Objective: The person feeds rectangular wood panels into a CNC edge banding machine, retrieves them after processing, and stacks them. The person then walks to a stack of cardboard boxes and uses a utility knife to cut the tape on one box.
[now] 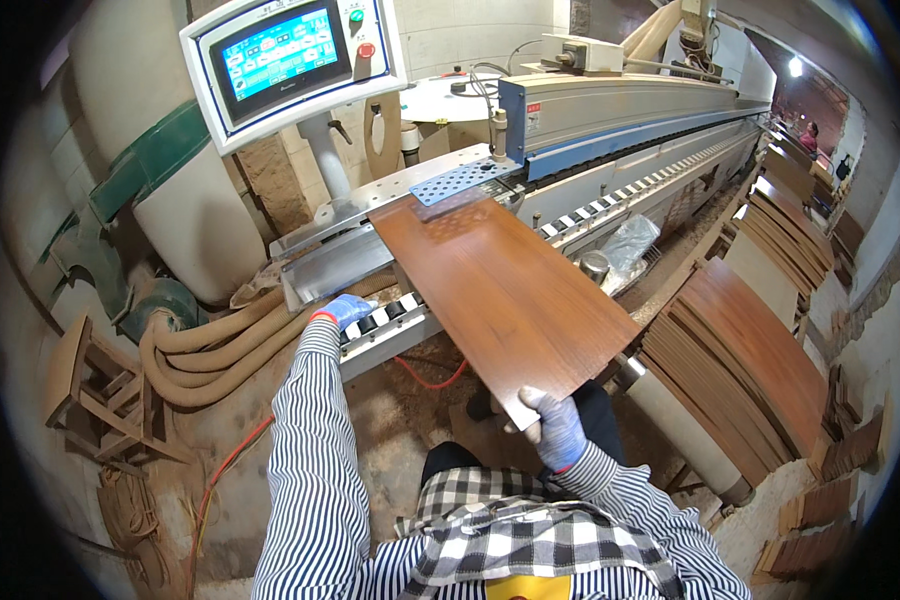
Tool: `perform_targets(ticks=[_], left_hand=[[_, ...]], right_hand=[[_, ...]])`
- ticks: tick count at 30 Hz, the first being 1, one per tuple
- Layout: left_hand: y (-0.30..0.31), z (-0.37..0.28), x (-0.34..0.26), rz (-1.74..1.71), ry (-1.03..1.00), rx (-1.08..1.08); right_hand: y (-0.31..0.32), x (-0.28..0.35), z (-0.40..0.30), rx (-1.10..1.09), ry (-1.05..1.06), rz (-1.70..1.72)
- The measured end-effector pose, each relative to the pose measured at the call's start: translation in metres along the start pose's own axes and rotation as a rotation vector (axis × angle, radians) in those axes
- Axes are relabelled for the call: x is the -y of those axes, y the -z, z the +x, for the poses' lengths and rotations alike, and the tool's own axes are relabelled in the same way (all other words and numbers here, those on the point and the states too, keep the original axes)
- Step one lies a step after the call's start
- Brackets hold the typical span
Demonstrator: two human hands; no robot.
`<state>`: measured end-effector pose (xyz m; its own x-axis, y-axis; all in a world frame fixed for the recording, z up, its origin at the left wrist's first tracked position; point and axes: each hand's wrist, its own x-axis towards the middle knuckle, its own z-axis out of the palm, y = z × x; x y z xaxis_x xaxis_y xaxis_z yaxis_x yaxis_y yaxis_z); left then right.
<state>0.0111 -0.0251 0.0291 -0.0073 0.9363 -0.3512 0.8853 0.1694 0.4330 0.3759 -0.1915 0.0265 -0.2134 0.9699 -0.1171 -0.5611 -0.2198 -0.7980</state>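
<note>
A brown wood-grain panel (510,285) lies slanted across the infeed of an edge banding machine (615,124). Its far end reaches beneath a blue perforated plate (454,182). My right hand (556,426), in a blue-grey work glove, grips the panel's near corner, thumb on top. At the left, my gloved left hand (347,309) rests at the end of a roller support rail (390,319) with black and white rollers, apart from the panel. Its fingers are partly hidden, so their grip is unclear.
A control panel with a lit screen (281,56) stands at upper left. Ribbed dust hoses (210,360) and a wooden stool (101,397) are at left. Stacked panels (735,367) rest by a grey roller (690,435) at right. A red hose (225,472) crosses the floor.
</note>
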Motion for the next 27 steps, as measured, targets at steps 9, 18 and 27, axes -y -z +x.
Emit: perform_targets(ticks=[9,18,27], left_hand=[[-0.002,0.012,0.015,-0.023,-0.014,0.038],[-0.01,0.037,0.041,-0.012,-0.221,0.041],[-0.004,0.029,0.033,-0.088,-0.117,0.019]], right_hand=[[0.057,0.044,0.038,-0.156,0.124,0.03],[0.117,0.088,0.067,-0.632,0.11,-0.273],[0.229,0.117,-0.074,-0.818,0.691,-0.469]])
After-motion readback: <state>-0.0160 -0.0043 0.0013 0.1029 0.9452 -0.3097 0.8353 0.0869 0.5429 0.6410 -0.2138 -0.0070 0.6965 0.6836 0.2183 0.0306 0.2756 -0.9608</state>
